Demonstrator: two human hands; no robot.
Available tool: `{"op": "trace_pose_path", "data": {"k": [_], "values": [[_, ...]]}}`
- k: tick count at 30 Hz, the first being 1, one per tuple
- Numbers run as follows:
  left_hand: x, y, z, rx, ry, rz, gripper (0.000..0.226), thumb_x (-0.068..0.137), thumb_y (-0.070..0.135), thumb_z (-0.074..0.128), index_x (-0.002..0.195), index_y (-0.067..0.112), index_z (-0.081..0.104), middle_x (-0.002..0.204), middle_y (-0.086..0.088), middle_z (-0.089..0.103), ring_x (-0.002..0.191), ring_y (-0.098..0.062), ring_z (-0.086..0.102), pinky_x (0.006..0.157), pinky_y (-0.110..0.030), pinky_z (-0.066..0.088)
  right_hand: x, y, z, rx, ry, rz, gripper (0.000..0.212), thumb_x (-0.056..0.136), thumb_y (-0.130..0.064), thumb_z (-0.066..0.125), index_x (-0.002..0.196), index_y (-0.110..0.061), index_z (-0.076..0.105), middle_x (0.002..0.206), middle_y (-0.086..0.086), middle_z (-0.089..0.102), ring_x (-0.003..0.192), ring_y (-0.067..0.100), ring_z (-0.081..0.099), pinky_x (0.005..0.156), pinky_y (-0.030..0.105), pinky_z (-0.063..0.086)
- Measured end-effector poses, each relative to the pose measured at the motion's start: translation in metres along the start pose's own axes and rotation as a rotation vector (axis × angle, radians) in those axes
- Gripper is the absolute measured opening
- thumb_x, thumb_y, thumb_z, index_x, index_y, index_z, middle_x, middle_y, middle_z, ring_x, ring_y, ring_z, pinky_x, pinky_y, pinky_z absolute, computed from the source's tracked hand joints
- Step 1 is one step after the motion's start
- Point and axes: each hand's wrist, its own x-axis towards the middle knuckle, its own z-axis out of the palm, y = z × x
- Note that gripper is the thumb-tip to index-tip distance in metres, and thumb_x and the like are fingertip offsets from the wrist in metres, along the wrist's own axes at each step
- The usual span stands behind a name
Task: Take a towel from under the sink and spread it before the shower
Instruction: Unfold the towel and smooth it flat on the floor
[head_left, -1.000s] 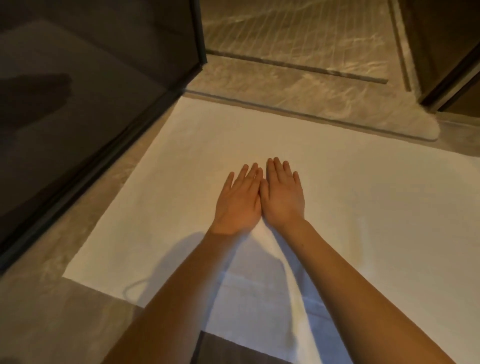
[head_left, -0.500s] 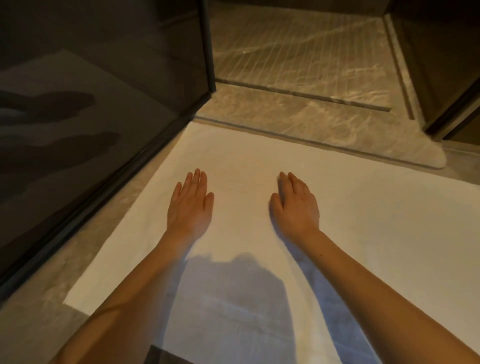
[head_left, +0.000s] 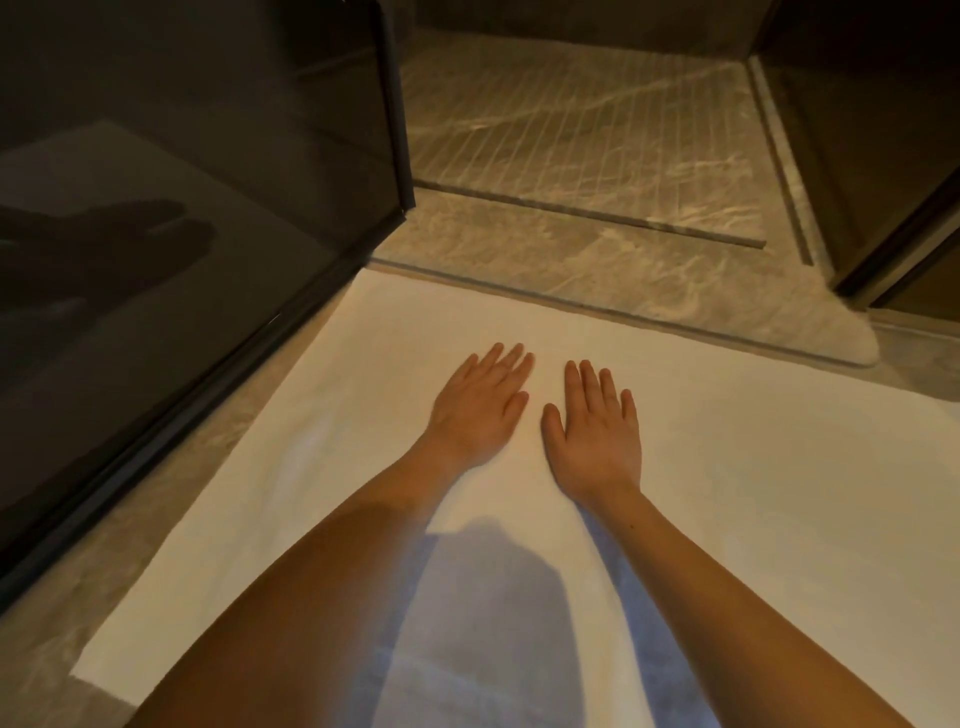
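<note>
- The left hand (head_left: 480, 408) lies palm down on the white towel (head_left: 753, 467), fingers straight and close together, gripping nothing.
- The right hand (head_left: 597, 428) lies flat the same way just beside it, a narrow strip of towel showing between the 2 thumbs; it too holds nothing.
- Both palms are hidden against the cloth, so how hard they press cannot be told.
- The towel is spread flat on the floor, its far edge running along the shower threshold (head_left: 597, 306), touching or nearly so.
- Its near edge is cut off by the bottom of the frame and its right end by the right edge; only the near-left corner shows.
- A dark shadow (head_left: 493, 623) between the forearms covers the middle of the towel, blurring any folds there.
- The dark glass shower panel (head_left: 182, 234) stands to the left, showing only dim reflections.
- Beyond the threshold the ribbed marble shower floor (head_left: 571, 114) fades into darkness at the top.
</note>
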Motion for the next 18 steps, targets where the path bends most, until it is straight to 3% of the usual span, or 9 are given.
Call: {"op": "trace_pose_path", "data": {"k": [6, 9, 13, 18], "values": [[-0.050, -0.116, -0.013, -0.026, 0.040, -0.271, 0.055, 0.104, 0.037, 0.016, 0.156, 0.021, 0.009, 0.164, 0.005, 0.004, 0.150, -0.009, -0.001, 0.121, -0.031, 0.000, 0.000, 0.003, 0.005, -0.002, 0.022, -0.026, 0.067, 0.097, -0.051, 0.010, 0.156, -0.020, 0.003, 0.164, 0.000, 0.002, 0.151, 0.019, -0.003, 0.122, 0.041, -0.001], [-0.066, -0.139, -0.024, -0.029, 0.016, -0.339, 0.056, 0.104, 0.037, 0.015, 0.156, 0.019, 0.007, 0.164, 0.002, 0.002, 0.150, -0.012, -0.002, 0.122, -0.032, 0.000, 0.000, 0.003, 0.005, -0.025, 0.011, -0.027, 0.068, 0.097, -0.052, 0.008, 0.156, -0.020, 0.003, 0.164, 0.001, 0.002, 0.151, 0.020, -0.002, 0.122, 0.042, 0.001], [-0.065, -0.118, -0.032, -0.015, -0.021, -0.343, 0.057, 0.104, 0.037, 0.014, 0.156, 0.016, 0.002, 0.164, -0.002, -0.003, 0.150, -0.016, -0.006, 0.122, -0.035, -0.003, -0.001, -0.002, -0.002, -0.053, -0.024, -0.015, 0.067, 0.098, -0.050, 0.010, 0.156, -0.019, 0.002, 0.164, 0.002, 0.000, 0.151, 0.020, -0.003, 0.122, 0.042, 0.001], [-0.099, -0.034, 0.000, 0.045, 0.025, -0.104, 0.057, 0.104, 0.037, 0.016, 0.156, 0.017, 0.006, 0.164, 0.001, 0.003, 0.150, -0.014, -0.002, 0.119, -0.032, -0.008, -0.023, -0.038, -0.014, -0.024, 0.013, 0.010, 0.063, 0.101, -0.042, 0.015, 0.156, -0.013, 0.005, 0.164, 0.006, 0.003, 0.150, 0.024, -0.002, 0.121, 0.043, 0.000]]}}
